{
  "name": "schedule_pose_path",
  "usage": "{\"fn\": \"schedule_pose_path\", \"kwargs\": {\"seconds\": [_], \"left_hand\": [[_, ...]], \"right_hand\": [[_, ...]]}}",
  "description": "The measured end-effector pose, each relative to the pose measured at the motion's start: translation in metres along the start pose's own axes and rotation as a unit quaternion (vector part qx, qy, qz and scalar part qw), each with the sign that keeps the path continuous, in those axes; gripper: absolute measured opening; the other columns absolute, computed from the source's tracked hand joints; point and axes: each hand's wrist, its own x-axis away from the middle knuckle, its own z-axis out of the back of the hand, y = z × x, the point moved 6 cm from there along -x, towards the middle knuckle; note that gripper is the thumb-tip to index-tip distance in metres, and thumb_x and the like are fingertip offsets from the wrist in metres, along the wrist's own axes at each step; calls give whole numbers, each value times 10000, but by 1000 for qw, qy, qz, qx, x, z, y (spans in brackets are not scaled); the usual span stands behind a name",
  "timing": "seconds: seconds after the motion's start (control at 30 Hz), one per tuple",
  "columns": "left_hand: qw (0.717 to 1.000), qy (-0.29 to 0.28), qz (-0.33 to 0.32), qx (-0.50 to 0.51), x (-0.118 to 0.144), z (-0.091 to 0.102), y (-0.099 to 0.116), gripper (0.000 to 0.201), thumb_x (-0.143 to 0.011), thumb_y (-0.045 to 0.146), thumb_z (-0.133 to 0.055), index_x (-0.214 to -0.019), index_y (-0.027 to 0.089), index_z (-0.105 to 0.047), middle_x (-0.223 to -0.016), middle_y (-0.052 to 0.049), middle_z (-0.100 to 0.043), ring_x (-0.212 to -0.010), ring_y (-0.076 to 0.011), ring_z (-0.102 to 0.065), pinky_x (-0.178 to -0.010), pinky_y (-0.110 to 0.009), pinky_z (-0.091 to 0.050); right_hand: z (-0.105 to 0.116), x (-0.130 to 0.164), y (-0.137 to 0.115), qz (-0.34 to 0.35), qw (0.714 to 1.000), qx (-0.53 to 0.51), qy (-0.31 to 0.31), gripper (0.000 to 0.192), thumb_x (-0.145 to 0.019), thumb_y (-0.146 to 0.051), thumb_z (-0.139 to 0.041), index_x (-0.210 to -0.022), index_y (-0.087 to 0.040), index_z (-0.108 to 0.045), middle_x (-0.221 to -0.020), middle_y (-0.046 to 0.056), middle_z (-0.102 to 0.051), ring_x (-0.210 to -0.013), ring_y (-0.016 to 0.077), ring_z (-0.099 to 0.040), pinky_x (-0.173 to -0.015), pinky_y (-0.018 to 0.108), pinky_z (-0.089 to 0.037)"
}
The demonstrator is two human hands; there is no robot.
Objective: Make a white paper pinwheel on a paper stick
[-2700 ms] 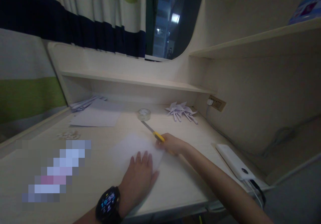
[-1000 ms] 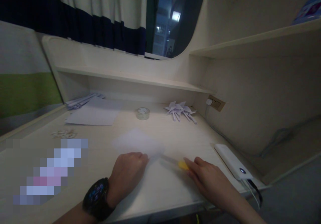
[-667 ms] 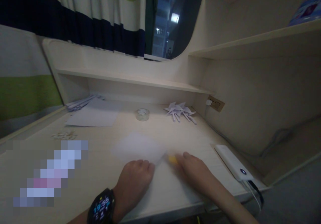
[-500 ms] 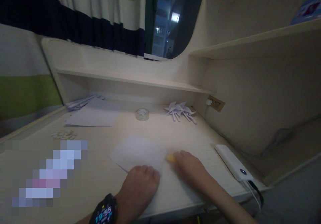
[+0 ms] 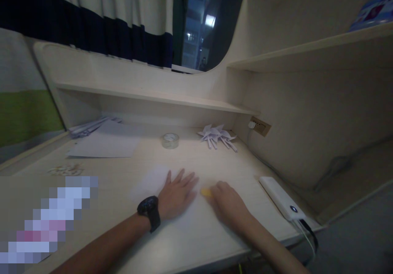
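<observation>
Left hand (image 5: 177, 194) spread flat, pressing paper sheet (image 5: 153, 183) to worktop (image 5: 215, 159). Right hand (image 5: 229, 205) just beside it, curled over yellow-handled knife (image 5: 206, 192), blade hidden. Step judged: steadying sheet for cutting. Next move needs blade aligned clear of left fingertips

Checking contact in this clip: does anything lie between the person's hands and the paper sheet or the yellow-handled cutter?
Nothing visible does. The left hand lies flat, fingers spread, directly on the paper sheet. The right hand rests over the yellow-handled cutter, only its yellow end showing. The tape roll stands well behind both.
</observation>
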Motion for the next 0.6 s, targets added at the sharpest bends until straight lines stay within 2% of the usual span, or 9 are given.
{"fn": "schedule_pose_path", "kwargs": {"seconds": [0.13,0.37,0.6], "left_hand": [[1000,5,-10,6,7,-1,1,463,-968,429,-249,-1416,333,-315,-1493,-13,-322,-1381,-315,-199,-1054,-636,-101],[1000,18,-2,8,13,0,0,486,-967,435,-243,-1416,270,-330,-1485,-44,-337,-1377,-292,-228,-1082,-585,-111],[1000,26,8,4,16,-1,2,507,-961,454,-239,-1419,255,-327,-1490,-45,-326,-1379,-281,-228,-1099,-559,-118]], "right_hand": [[2,-2,3,1,1000,-17,8,185,-933,-282,-420,-932,-175,-571,-928,83,-557,-840,209,-500,-731,313,-371],[3,-2,10,-10,1000,-26,10,161,-921,-278,-451,-937,-182,-579,-929,73,-559,-859,201,-492,-756,305,-357],[-1,-6,13,3,999,-41,8,150,-922,-271,-453,-932,-196,-583,-913,63,-564,-854,190,-506,-755,287,-360]]}}
